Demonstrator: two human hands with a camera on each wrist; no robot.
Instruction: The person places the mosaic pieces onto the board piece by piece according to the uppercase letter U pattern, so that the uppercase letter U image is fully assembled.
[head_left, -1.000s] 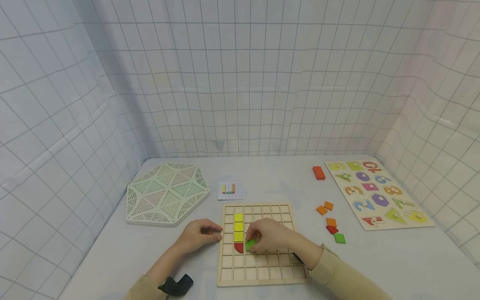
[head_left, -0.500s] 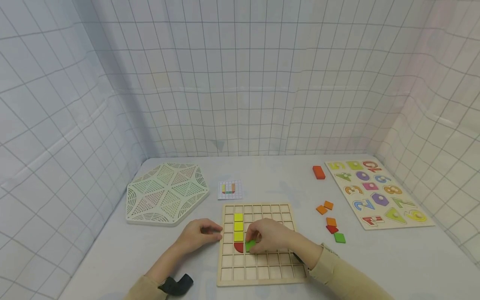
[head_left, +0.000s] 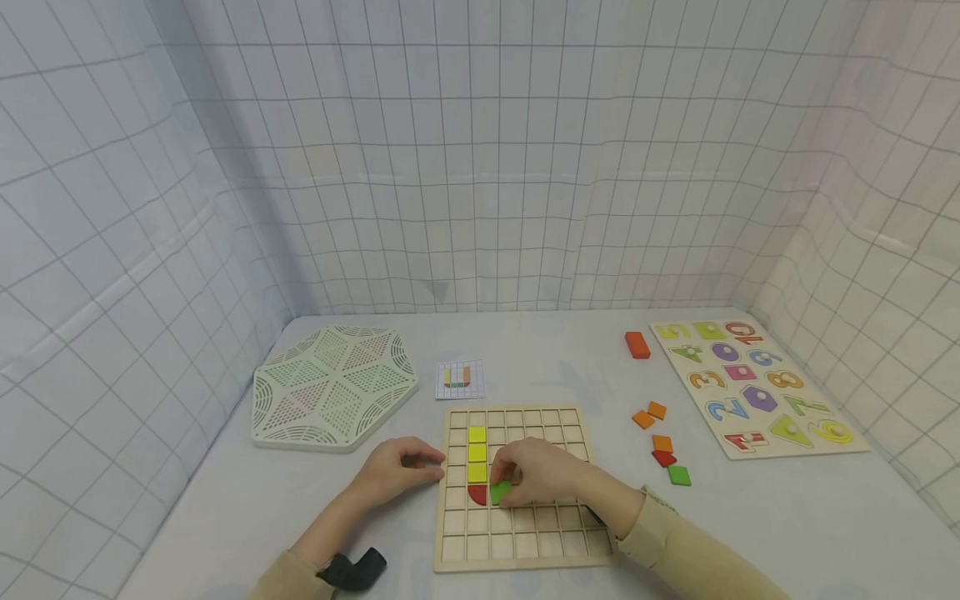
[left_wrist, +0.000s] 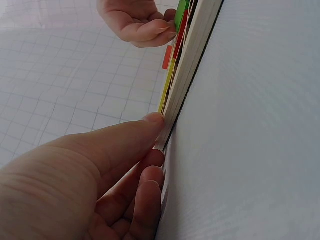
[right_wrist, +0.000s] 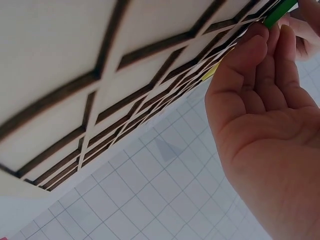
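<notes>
right hand point(head_left: 542, 472) has a green tile point(head_left: 499, 493) pinched in its fingers at the grid board point(head_left: 526, 547), beside a red quarter-round point(head_left: 477, 496). left hand point(head_left: 395, 472) is just touching the board's edge, fingers loosely apart. yellow tiles point(head_left: 477, 453) past that, then a little picture card point(head_left: 461, 381).

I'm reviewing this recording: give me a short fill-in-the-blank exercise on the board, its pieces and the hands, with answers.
1. The square pinched by the right hand is coloured ____.
2. In the head view, the quarter-round piece just left of it is coloured ____.
3. The column above that piece has ____ yellow squares.
4. At the side edge of the gridded board is the person's ____ hand.

Missing words: green; red; three; left.
</notes>
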